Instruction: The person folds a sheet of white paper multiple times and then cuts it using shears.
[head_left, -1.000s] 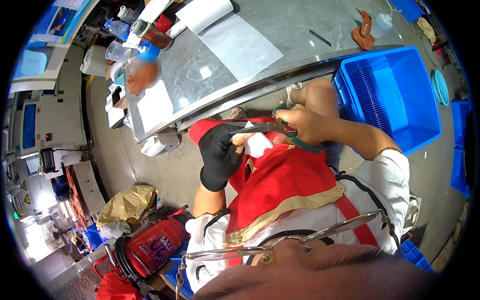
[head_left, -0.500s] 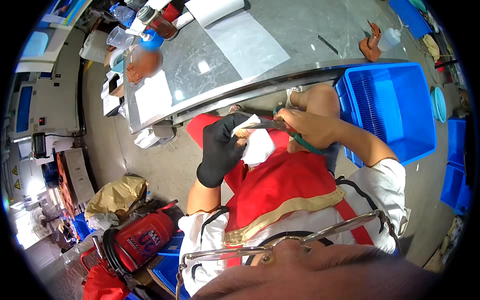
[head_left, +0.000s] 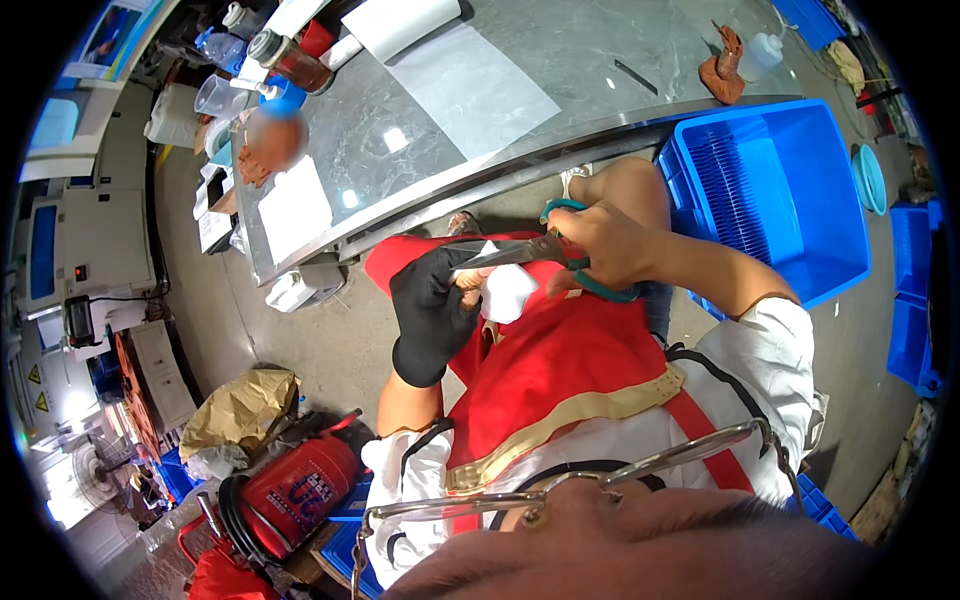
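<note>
"What do the hands hold?"
"The black-gloved left hand pinches a white piece above the red apron; the bare right hand grips green-handled scissors, blades across it."
"Room around?"
"Table edge far, blue bin right, floor showing left."

- The head-worn fisheye view looked steeply downward, upright, from above.
- Glasses loomed closest, at the lower edge.
- The red apron sat mid-frame, the worktop farther off along the top.
</note>
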